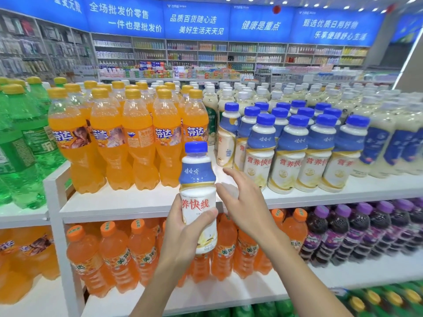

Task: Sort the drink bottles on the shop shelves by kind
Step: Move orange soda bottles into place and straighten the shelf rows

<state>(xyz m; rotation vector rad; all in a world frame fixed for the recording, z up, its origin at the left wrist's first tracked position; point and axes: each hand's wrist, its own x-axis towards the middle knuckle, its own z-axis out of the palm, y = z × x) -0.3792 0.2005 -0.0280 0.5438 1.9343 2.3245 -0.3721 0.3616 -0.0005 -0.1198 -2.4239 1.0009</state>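
My left hand (183, 221) grips a white milk-drink bottle (198, 197) with a blue cap and blue label band, held upright in front of the top shelf (142, 203). My right hand (242, 202) hovers just right of the bottle, fingers spread, holding nothing. On the shelf behind, orange soda bottles (137, 138) with yellow caps stand on the left. Matching blue-capped milk-drink bottles (290, 154) stand on the right. A bare gap of shelf lies between the two groups, behind the held bottle.
Green soda bottles (20, 143) fill the neighbouring shelf at far left. Pale white-capped bottles (286, 92) stand further back. The lower shelf holds orange juice bottles (114, 252) and purple grape bottles (357, 227). Green bottles with yellow caps (384, 300) sit at bottom right.
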